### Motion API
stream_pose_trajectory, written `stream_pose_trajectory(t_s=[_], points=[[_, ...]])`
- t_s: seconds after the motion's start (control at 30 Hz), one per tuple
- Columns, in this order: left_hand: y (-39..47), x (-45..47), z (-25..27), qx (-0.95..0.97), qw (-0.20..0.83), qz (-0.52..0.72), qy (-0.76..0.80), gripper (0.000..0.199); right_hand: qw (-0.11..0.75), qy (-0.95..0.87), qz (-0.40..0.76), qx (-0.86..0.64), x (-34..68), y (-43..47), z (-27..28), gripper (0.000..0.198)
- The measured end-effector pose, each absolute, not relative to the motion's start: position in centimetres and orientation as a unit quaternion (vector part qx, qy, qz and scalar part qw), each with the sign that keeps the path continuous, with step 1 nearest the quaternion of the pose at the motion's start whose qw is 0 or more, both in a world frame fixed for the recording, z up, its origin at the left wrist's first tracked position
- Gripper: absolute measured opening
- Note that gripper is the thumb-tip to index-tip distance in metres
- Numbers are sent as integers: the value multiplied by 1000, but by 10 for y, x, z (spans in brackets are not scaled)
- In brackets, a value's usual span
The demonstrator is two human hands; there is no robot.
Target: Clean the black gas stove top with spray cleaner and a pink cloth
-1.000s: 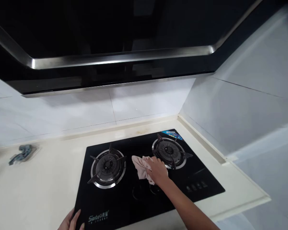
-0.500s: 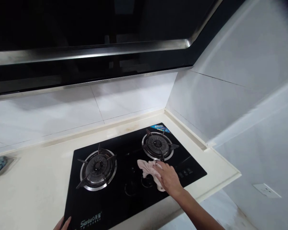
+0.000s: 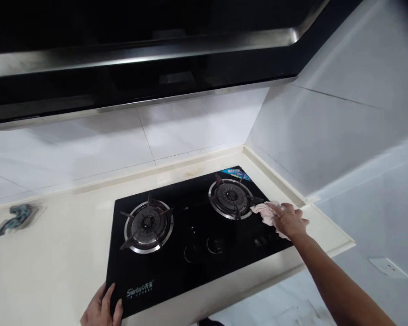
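Observation:
A crumpled pale pink cloth lies under my right hand, pressed on the right edge of the black glass gas stove. The fingers of that hand bend over the cloth, close to the right burner. At the stove's front left corner, my left hand rests with its fingers apart, the tips touching the glass edge. The left burner stands farther back from it. Two round knobs, the left one and the right one, sit between the burners near the front.
A dark range hood hangs low above the stove. On the cream countertop at left lies a bluish-grey cloth. A tiled wall bounds the right side, with a socket low down. A blue sticker marks the stove's back corner.
My right hand has slid the cloth rightward from beside the knobs to the stove's right edge. More of my left hand shows at the front left corner. The view has shifted slightly.

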State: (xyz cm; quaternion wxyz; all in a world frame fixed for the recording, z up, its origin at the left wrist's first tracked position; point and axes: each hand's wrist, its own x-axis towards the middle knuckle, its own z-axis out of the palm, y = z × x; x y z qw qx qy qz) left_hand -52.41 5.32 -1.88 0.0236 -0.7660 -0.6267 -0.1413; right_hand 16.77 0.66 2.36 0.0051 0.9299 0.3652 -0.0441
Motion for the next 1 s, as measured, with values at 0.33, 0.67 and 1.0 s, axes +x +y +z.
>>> stream_pose_trajectory(t_s=[0.33,0.67,1.0], points=[[50,-524,-22,-776,16,-141,-614,47,12,536,21,844,-8,-34,19,43],[47,-523,-23,-780,-53,-177,-598,47,-24,491,2,871,-181,-48,26,43],[52,-549,-24,-760,-180,-334,-528,45,-76,723,-148,670,-425,-5,35,56]])
